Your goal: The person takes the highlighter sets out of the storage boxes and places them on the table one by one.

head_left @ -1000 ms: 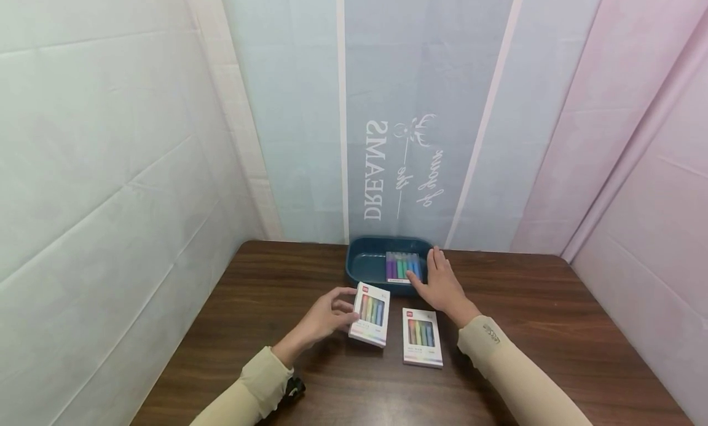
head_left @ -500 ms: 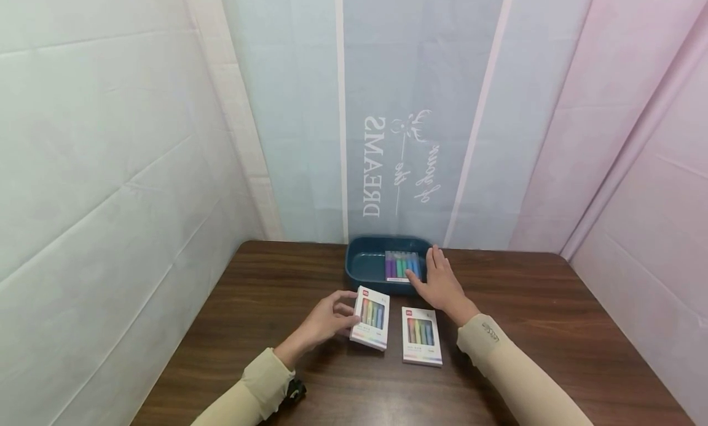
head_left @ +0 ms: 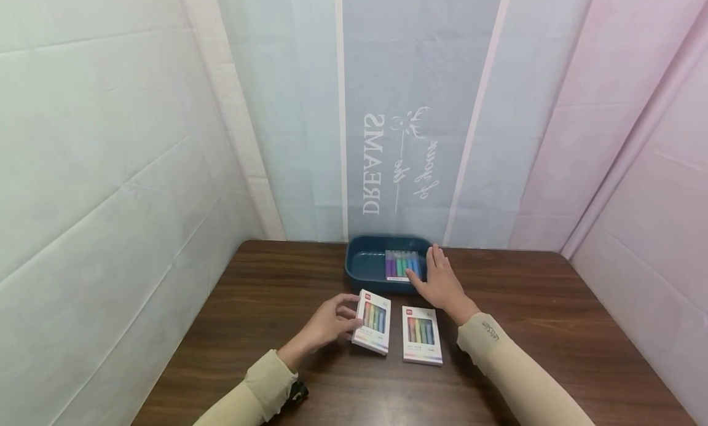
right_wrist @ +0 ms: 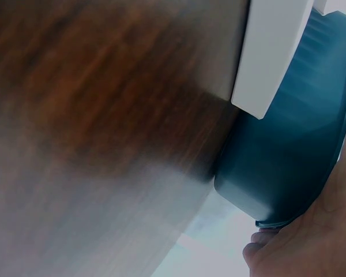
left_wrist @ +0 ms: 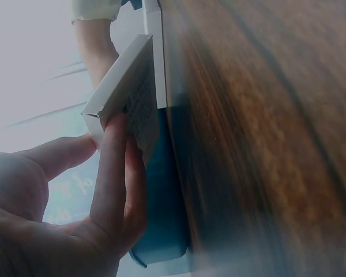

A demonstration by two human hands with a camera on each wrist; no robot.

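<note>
The left hand [head_left: 329,323] grips the left marker box [head_left: 372,321], now tilted further off the tabletop [head_left: 249,303] than a second ago; the right hand [head_left: 439,284] rests flat, fingers straight, against the blue tray [head_left: 362,266].

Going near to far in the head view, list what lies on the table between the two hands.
Flat white box of coloured pens lying on the wooden table → tilted white box of coloured pens gripped by the left hand → dark teal plastic tray holding a third pen pack.
</note>
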